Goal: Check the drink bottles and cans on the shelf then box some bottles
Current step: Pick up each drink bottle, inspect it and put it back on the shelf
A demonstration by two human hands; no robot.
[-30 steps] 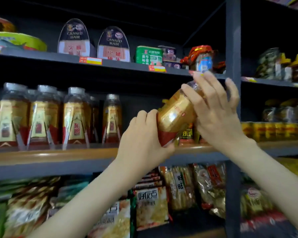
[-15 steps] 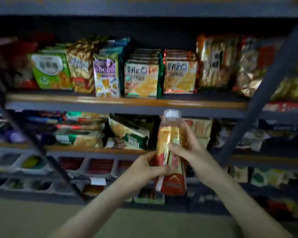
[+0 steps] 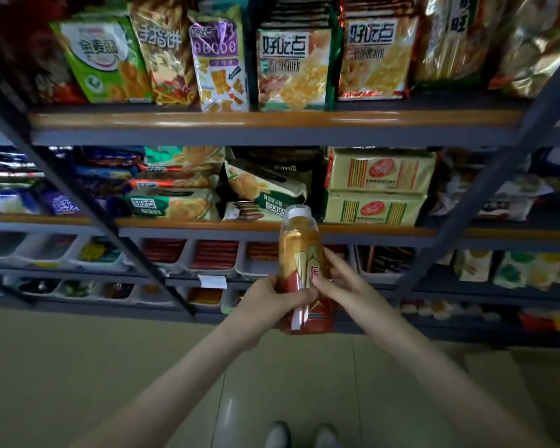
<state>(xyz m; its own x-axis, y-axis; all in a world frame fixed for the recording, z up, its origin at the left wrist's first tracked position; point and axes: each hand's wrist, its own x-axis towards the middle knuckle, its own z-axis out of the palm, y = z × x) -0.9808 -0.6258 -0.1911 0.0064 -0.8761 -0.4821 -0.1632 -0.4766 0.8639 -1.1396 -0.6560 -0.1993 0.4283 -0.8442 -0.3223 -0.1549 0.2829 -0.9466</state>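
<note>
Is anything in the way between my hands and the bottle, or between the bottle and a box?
Nothing is between them: the left hand and right hand both grip the bottle directly, upright in front of the shelves. No box is in view, so the way to one cannot be judged.

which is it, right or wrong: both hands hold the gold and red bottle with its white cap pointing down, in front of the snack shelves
Wrong in one respect: the bottle stands roughly upright, its white cap at the top, not pointing down. The head view shows this. The rest holds: the left hand and the right hand both hold it, in front of the snack shelves.
</note>
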